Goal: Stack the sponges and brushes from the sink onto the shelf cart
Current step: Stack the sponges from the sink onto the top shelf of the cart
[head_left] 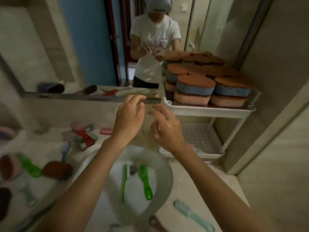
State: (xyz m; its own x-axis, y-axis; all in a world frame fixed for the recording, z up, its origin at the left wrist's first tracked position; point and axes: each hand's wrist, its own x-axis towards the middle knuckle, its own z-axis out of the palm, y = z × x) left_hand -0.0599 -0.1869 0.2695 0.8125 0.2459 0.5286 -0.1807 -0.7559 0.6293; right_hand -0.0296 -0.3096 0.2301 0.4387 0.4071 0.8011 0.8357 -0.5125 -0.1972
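Note:
My left hand [128, 121] and my right hand [167, 128] are raised together above the sink [164, 186]. Between them they pinch a thin clear plastic bag [147, 133] that hangs down; it is blurred. Two green brushes lie in the basin, a thin one [124, 181] and a broader one [145, 181], either side of the drain. The white shelf cart [209, 112] stands right of the sink. Its top tier is packed with stacked orange, blue and pink sponges [195, 87]. Its perforated lower tier [199, 136] shows nothing on it.
A pale blue brush [192, 215] and a brown-handled brush [155, 223] lie on the counter near me. On the left counter are a brown sponge [56, 170], a green brush [31, 166] and red items [85, 134]. A mirror [83, 47] faces me; a wall stands at right.

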